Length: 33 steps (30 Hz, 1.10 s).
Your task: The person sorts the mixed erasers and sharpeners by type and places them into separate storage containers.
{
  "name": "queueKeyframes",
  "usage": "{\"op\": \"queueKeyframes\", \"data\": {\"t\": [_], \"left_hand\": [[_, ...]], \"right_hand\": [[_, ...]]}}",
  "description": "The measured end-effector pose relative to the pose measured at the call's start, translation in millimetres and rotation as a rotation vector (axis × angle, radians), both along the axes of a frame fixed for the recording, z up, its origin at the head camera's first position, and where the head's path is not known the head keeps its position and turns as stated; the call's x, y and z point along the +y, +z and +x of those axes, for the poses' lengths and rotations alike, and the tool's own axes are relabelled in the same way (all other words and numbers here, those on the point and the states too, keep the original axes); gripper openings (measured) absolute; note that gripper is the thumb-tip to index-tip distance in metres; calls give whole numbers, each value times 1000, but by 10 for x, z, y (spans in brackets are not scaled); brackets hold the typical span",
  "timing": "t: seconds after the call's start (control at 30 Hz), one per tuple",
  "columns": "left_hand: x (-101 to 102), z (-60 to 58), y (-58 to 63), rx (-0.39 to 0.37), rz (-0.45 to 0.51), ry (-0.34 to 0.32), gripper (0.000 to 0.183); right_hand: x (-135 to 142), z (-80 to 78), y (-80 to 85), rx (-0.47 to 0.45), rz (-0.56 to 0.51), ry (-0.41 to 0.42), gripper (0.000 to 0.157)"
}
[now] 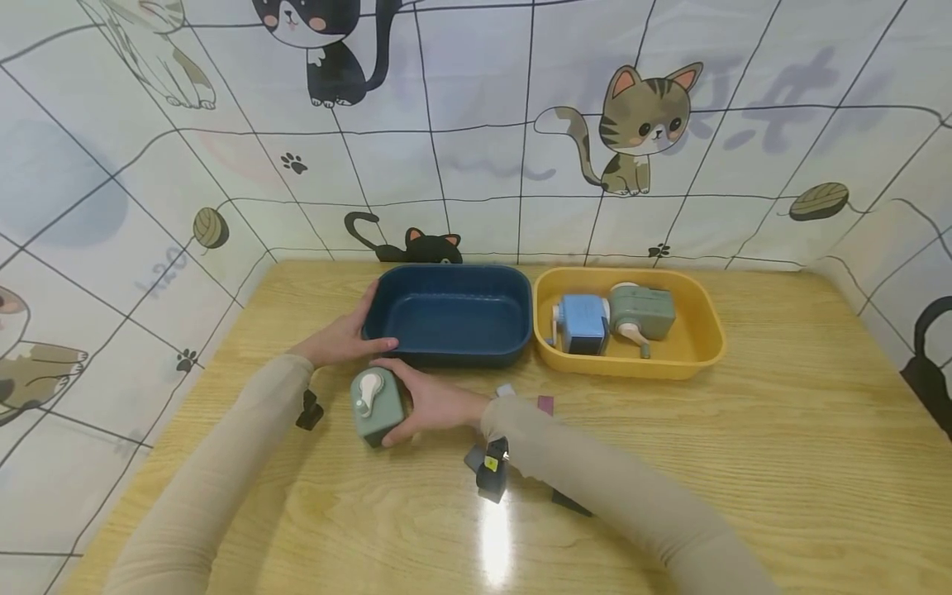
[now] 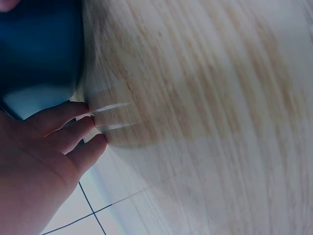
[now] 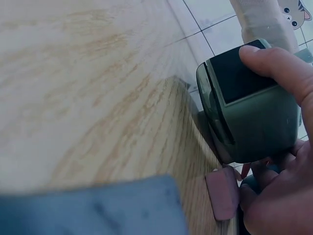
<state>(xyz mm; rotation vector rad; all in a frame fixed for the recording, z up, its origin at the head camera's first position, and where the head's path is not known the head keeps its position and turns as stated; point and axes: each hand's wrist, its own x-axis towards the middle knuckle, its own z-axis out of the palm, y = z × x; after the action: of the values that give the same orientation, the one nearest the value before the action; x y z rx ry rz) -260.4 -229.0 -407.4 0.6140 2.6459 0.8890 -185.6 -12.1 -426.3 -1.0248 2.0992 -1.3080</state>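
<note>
From the head view, I have the green pencil sharpener (image 1: 383, 406) near the left edge of the table (image 1: 781, 413), just in front of the front-left corner of the navy tray (image 1: 446, 361). My right hand (image 1: 439, 401) reaches across and grips it, thumb on the near side and fingers on the far side, so the sharpener lies left of my palm. Its pale crank (image 1: 368, 390) faces up; the long axis seems to run down from there, though foreshortening makes that uncertain. My left hand (image 1: 344, 335) is just beyond, fingers nearly straight outside the tray's left wall, thumb laid over the corner.

Rightward along the table's back edge, the amber tray (image 1: 580, 365) holds a blue pencil sharpener (image 1: 583, 318) and a second green sharpener (image 1: 645, 310).

I can't see whether the gripped sharpener's underside touches the table. My right sleeve (image 1: 595, 471) partly covers some small pieces; a grey piece (image 1: 473, 457) and a dark sliver (image 1: 571, 502) poke out. The right wrist view shows a pink block (image 3: 222, 193) near my fingers, and a blurred blue-grey shape (image 3: 93, 208), cut off at the bottom, that I can't identify.
</note>
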Motion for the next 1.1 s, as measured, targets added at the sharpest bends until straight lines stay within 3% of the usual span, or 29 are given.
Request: {"op": "queueKeyframes", "data": {"t": [0.53, 1.1], "left_hand": [[-14, 1, -24, -24, -5, 7, 110], [-16, 5, 0, -28, -15, 10, 111]], "right_hand": [[28, 124, 43, 40, -64, 34, 97], [275, 256, 204, -96, -222, 82, 100]]}}
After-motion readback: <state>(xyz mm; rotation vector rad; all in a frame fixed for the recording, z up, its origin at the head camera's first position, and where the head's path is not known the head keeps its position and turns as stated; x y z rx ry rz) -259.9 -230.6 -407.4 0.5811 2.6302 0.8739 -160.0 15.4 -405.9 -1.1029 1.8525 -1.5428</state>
